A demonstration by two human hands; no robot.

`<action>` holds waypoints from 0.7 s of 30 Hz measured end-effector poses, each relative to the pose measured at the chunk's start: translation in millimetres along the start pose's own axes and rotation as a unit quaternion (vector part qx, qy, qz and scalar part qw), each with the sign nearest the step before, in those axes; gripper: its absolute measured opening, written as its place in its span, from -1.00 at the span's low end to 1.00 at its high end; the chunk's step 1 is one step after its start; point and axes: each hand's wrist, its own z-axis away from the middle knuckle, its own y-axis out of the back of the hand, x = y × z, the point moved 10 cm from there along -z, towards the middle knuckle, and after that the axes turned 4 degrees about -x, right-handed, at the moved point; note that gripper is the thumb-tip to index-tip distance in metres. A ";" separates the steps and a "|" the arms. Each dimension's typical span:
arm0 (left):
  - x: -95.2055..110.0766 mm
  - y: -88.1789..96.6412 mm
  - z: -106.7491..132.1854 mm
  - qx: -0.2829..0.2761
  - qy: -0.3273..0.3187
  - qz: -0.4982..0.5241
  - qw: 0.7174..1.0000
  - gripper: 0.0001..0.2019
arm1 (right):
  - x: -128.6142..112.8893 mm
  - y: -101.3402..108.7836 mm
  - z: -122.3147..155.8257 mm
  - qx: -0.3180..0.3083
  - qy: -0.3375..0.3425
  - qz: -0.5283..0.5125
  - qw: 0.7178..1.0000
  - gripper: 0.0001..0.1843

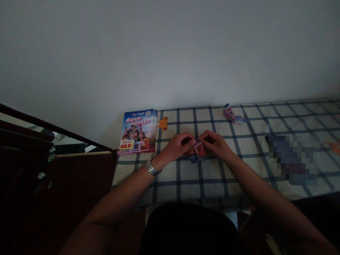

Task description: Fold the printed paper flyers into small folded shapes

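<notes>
My left hand (179, 146) and my right hand (216, 144) meet over a checked cloth surface (207, 177), both pinched on a small folded piece of colourful printed paper (198, 152). The paper is red and blue and rests just above the cloth between my fingertips. A metal watch (152, 167) sits on my left wrist. A stack of glossy leaflets (138, 131) lies to the left of my hands, near the wall.
Another folded scrap of printed paper (233, 115) lies at the far edge of the cloth by the white wall. A dark blurred object (292, 159) lies to the right. Dark wooden furniture (53, 184) stands at the left.
</notes>
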 end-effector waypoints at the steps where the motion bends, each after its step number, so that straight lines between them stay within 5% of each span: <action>1: -0.4 0.0 0.1 0.000 0.002 0.003 1.000 -0.64 | 0.6 -0.4 -0.3 -0.002 -0.004 -0.004 1.000 -0.65; 21: -0.7 5.0 1.2 0.026 0.020 0.010 0.999 -0.67 | 6.0 -2.0 -0.2 -0.015 -0.029 0.018 0.999 -0.66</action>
